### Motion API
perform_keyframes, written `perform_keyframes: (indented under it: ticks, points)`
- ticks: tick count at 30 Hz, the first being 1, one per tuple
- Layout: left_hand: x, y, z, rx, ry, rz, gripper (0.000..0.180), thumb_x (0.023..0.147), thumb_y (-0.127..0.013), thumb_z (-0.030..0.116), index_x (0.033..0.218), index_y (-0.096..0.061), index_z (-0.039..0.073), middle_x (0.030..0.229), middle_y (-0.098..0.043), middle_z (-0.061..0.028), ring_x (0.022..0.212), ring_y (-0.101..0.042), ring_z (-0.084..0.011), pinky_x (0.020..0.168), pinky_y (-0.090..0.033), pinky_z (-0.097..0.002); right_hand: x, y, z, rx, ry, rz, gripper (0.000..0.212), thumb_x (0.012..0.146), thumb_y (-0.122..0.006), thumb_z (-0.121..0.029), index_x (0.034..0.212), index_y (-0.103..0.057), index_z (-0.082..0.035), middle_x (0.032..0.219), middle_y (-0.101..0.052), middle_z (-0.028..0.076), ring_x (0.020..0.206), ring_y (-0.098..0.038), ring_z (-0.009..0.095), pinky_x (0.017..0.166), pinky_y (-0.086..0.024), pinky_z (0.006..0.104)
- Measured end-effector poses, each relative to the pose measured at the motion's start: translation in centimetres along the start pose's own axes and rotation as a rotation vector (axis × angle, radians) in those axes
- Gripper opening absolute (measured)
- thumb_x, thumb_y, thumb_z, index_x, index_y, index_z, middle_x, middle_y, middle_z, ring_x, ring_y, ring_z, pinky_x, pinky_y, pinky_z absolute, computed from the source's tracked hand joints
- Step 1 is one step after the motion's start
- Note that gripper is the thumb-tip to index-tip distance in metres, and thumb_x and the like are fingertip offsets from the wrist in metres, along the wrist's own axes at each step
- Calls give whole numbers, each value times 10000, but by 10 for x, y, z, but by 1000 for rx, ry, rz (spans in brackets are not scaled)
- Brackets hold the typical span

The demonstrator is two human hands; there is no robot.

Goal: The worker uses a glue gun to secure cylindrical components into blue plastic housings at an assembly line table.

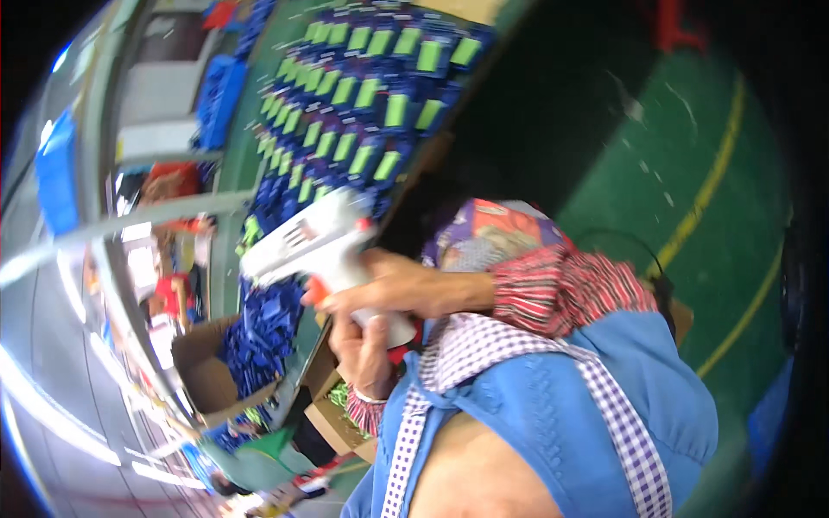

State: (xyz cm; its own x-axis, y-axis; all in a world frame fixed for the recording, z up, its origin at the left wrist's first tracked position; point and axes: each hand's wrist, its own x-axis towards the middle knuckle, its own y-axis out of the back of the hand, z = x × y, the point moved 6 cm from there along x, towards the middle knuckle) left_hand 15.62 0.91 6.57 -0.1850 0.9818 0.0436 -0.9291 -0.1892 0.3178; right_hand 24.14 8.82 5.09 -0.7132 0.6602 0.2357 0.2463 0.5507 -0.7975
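My right hand (406, 285) grips the handle of a white pistol-shaped hand tool (302, 237) with an orange trigger; its kind is unclear. The tool's blunt front end points left, over the table. Just below, my left hand (363, 358) has its thumb and curled fingers against the lower handle, partly hidden by it. Past the tool, rows of dark-blue pieces with bright green rectangles (395, 110) lie on the table. Motion blur softens their details.
An open cardboard box (203, 367) stands beside a heap of loose blue pieces (263, 332). Another carton (332, 423) with green bits sits close to my left forearm. Blue bins (220, 99) and metal frame bars (173, 211) are on the left. Green floor (665, 173) carries yellow lines.
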Motion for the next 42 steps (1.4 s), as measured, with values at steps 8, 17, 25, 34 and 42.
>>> perform_keyframes:
  ticks: [8, 17, 25, 34, 42]
  points:
    - [5, -7, -3, -120, 24, -145, 273, 946, -585, 89, 1178, -566, -53, 826, -667, -90, 685, -619, -102, 620, -502, -234, 3, 15, -36, 73, 82, 83, 466, 883, -593, -113, 1307, -464, 32, 1280, -548, 205, 1193, -555, 266, 1010, -476, 386]
    - [48, 86, -49, 279, -47, 318, 153, 883, -664, 93, 955, -669, -41, 709, -655, -62, 590, -602, -89, 549, -483, -227, -4, 31, -66, -143, 109, 133, 608, 875, -567, -152, 1404, -339, 43, 1422, -381, 298, 1317, -407, 438, 1068, -362, 574]
    - [137, 139, -78, 790, -296, 482, 169, 840, -676, 115, 988, -649, 38, 934, -622, -122, 806, -644, -303, 685, -513, -391, -6, 27, -69, -271, 44, 212, 592, 881, -576, -188, 1371, -362, 65, 1376, -425, 320, 1312, -416, 435, 1076, -354, 577]
    - [180, 122, -103, 917, -247, 474, 322, 844, -680, 358, 1007, -643, 83, 1033, -588, -85, 933, -588, -319, 756, -515, -435, -12, 34, -70, -327, 51, 283, 597, 878, -555, -177, 1372, -353, 90, 1357, -432, 335, 1285, -443, 442, 1050, -391, 572]
    - [118, 158, -117, 868, -342, 381, 321, 801, -725, 369, 740, -644, 64, 895, -622, -56, 927, -554, -276, 795, -406, -403, -3, 31, -69, -357, 6, 273, 614, 865, -573, -194, 1363, -361, 93, 1337, -449, 336, 1264, -466, 437, 1023, -430, 557]
